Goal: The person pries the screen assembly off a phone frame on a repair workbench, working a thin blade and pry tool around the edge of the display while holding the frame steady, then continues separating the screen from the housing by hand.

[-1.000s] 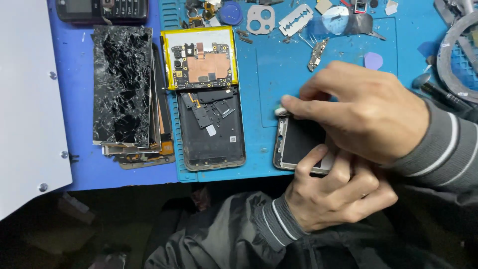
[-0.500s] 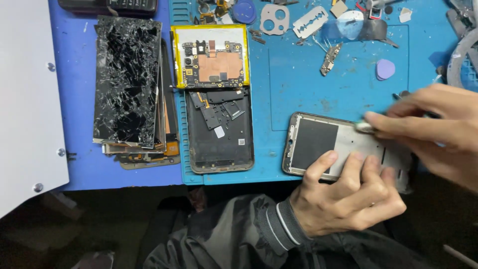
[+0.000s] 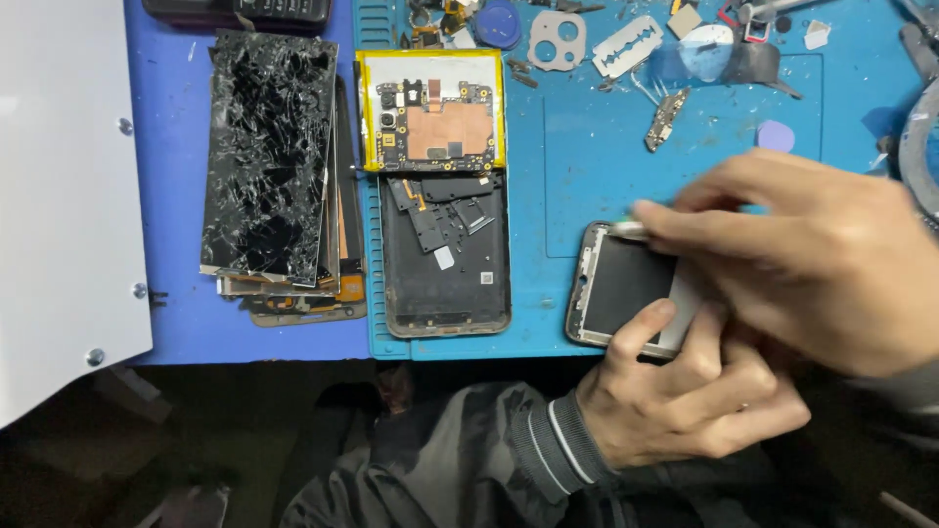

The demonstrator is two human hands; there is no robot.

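My left hand (image 3: 685, 396) gripped the phone frame (image 3: 626, 288) at the near edge of the blue mat (image 3: 587, 147); my right hand (image 3: 812, 254) pinched a small tool (image 3: 626, 231) against its top rim. Disassembly appeared well advanced: the circuit board (image 3: 432, 112) and back cover (image 3: 445, 259) already lay apart beside the cracked screens (image 3: 269, 156), while this frame remained in work.

Dark jacket sleeve (image 3: 469, 440) with grey-striped ribbed cuff (image 3: 562, 440).
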